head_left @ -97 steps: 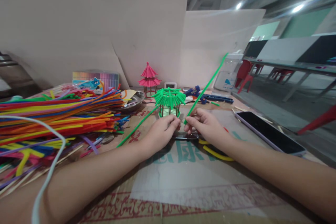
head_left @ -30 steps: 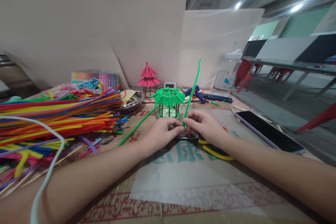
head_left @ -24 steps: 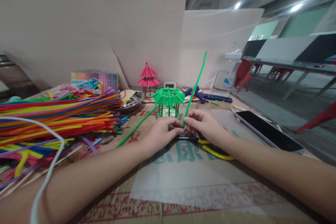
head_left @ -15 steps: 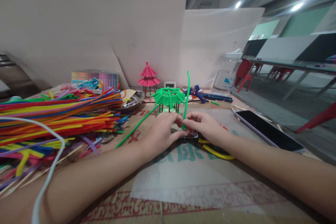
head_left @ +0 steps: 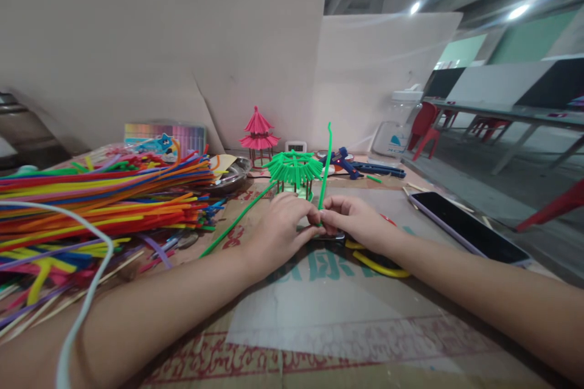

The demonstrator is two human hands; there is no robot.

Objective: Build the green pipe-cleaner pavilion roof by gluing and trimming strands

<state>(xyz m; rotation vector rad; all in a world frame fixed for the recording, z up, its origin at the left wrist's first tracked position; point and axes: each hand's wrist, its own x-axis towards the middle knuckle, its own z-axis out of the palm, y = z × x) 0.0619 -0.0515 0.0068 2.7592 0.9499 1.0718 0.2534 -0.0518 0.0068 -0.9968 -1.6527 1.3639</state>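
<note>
A green pipe cleaner (head_left: pixel 325 170) stands almost upright between my hands, its lower end hidden by my fingers. My left hand (head_left: pixel 283 222) pinches it near the bottom, thumb and forefinger together. From the other side my right hand (head_left: pixel 353 219) grips the same stem, fingertips meeting those of the left. Just behind them is a small green pavilion (head_left: pixel 294 169) with a fringed roof on brown posts. Under my fingers a dark, flat object (head_left: pixel 335 236) shows only in part. Another green pipe cleaner (head_left: pixel 239 219) slants across the table to the left.
Bundles of coloured pipe cleaners (head_left: pixel 104 194) cover the left side, crossed by a white cable (head_left: pixel 103 234). A pink pagoda (head_left: pixel 258 137), blue glue gun (head_left: pixel 344 163), pliers (head_left: pixel 378 169) and clear bottle (head_left: pixel 396 127) stand behind. On the right lies a phone (head_left: pixel 469 228); yellow pipe cleaner (head_left: pixel 381 265) is nearer.
My fingertips have drawn closer together around the green pipe cleaner's lower end. Its upper tip has shifted slightly to the right.
</note>
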